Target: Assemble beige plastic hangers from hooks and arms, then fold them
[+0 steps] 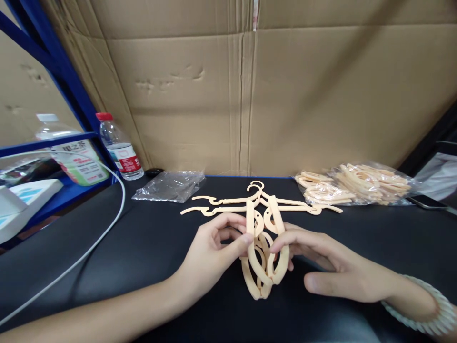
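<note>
My left hand (214,250) is closed on cream-coloured folding clothes hangers (273,276), its thumb in front of one folded arm and its fingers behind. At least two folded hangers appear stacked together, their rounded ends low toward me and the arm tips up. My right hand (332,259) touches the opposite arm, with the index finger in front and other fingers behind it; the thumb points away, apart from the hangers. Just beyond, two unfolded hangers (235,208) of the same kind lie on the table, their hooks pointing to the back.
Clear bags of folded hangers (371,183) lie at the back right beside a phone (426,202). Back left are an empty-looking plastic bag (171,186) and a red-capped bottle (123,152). A white cable (119,209) crosses the left side. Cardboard (185,95) walls the back.
</note>
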A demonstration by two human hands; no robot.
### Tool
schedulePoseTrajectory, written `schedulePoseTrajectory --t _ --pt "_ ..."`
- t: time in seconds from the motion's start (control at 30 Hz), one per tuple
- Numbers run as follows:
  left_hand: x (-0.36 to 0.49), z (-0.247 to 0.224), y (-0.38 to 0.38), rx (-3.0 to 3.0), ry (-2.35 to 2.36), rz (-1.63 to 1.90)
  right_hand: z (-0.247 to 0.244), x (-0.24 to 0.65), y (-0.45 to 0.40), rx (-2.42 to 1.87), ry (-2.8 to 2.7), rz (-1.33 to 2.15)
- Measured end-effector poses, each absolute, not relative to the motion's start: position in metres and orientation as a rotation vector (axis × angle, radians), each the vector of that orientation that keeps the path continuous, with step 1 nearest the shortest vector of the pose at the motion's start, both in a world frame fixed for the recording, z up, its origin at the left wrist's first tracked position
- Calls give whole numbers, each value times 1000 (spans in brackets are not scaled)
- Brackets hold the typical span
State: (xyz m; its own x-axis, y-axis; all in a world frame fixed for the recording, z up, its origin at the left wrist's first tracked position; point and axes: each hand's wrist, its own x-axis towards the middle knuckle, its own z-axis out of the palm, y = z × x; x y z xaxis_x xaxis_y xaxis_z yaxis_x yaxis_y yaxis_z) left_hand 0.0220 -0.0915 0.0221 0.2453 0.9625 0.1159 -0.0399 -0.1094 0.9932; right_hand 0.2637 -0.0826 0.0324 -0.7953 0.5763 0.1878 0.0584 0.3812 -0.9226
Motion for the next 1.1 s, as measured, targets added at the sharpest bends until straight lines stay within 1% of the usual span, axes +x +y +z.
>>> schedulePoseTrajectory --t 0.2,0.37,0.47,0.53,0.63,0.7,0.77,0.9,1.1 --pt "24 21 -93 1413 972 1088 32 262 -82 -540 -2232 1383" --pt "22 19 -95 1454 933 1072 31 265 -82 -525 -2134 1444" --pt "17 22 -100 1762 977 1045 33 271 -78 -613 -2019 1532" --pt "14 25 -105 2099 960 913 33 277 -72 -747 -1957 1514" --pt "12 30 -110 2484 836 621 29 282 -63 -971 -1966 1402" --pt "11 30 -111 2610 788 480 26 281 -61 -1058 -2052 1332" --pt "10 28 -109 2676 801 388 23 279 -63 -1099 -2192 1166" --pt "4 23 -101 2710 880 336 21 276 -70 -1079 -2483 700" --pt "-2 24 -96 2724 867 313 19 277 -69 -1061 -2664 524"
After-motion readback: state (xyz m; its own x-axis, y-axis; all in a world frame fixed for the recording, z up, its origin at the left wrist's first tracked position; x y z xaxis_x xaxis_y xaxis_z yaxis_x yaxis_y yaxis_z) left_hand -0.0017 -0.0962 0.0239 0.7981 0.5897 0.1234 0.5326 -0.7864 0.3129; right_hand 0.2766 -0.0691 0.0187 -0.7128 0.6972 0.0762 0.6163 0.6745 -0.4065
